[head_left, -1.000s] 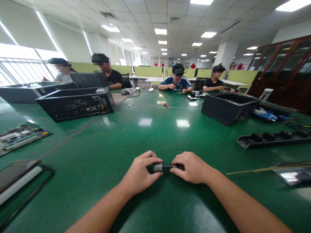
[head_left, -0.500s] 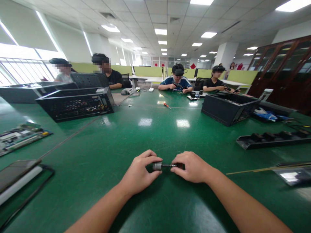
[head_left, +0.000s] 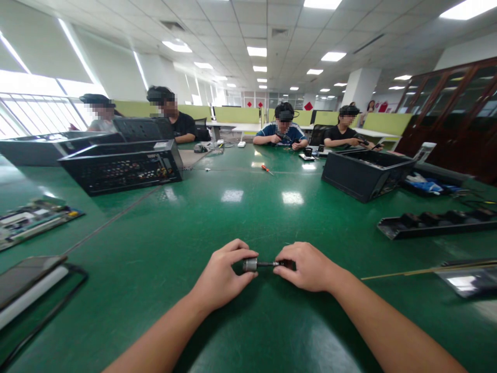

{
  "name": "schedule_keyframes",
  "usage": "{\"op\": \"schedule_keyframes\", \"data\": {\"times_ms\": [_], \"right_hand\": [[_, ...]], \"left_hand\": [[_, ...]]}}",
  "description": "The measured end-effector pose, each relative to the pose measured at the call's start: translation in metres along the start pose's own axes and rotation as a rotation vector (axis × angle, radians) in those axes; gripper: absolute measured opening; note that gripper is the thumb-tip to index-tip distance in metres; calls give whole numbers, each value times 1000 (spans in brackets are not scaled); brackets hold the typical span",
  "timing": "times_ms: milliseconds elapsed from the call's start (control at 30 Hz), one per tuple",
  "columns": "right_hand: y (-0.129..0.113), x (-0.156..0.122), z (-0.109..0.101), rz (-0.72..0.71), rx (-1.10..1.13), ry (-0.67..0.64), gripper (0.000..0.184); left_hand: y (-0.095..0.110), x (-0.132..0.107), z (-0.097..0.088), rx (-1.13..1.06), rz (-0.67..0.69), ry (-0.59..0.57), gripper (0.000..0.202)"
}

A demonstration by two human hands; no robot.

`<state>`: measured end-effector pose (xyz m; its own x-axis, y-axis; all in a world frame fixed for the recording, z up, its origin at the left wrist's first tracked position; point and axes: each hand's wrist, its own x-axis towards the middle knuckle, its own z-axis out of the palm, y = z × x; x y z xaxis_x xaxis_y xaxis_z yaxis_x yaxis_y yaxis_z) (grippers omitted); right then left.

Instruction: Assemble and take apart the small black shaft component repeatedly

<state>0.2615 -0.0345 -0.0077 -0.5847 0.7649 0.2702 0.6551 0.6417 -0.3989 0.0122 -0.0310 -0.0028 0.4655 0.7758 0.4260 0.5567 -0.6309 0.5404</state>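
Observation:
Both my hands rest on the green table (head_left: 248, 217) near its front edge. My left hand (head_left: 221, 277) pinches a small silver cylinder (head_left: 250, 264) between thumb and fingers. A thin dark shaft (head_left: 267, 264) runs from that cylinder to the right into my right hand (head_left: 308, 267), whose fingers are closed round the shaft's dark end. The part is held level, just above the table top.
A black computer case (head_left: 120, 166) lies at the left, another open case (head_left: 365, 173) at the right. A circuit board (head_left: 33, 217) and a dark panel (head_left: 31, 290) lie at the left edge, a black tray (head_left: 435, 223) at the right. A red screwdriver (head_left: 266, 169) lies mid-table. Several people sit at the far side.
My hands have barely shifted; the left fingers have turned slightly on the silver cylinder. Nothing else has moved.

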Motion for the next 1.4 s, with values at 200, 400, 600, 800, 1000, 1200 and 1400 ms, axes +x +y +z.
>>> {"op": "schedule_keyframes", "data": {"times_ms": [200,400,600,800,1000,1200,1400], "right_hand": [[1,0,0,7,-3,5,20],[1,0,0,10,-1,4,21],[0,0,-2,19,-5,1,20],[1,0,-2,23,-12,2,21],[1,-1,-4,25,-10,-1,21],[1,0,-4,24,-2,4,20],[1,-1,-5,27,-20,3,21]], "left_hand": [[-2,0,-1,2,4,11,33],[-3,1,0,4,14,13,33],[-2,1,-1,-2,12,17,33],[-2,0,-3,6,15,20,31],[-2,2,-4,11,4,15,30],[-2,1,-4,17,0,23,31],[-3,1,-4,17,0,22,32]]}}
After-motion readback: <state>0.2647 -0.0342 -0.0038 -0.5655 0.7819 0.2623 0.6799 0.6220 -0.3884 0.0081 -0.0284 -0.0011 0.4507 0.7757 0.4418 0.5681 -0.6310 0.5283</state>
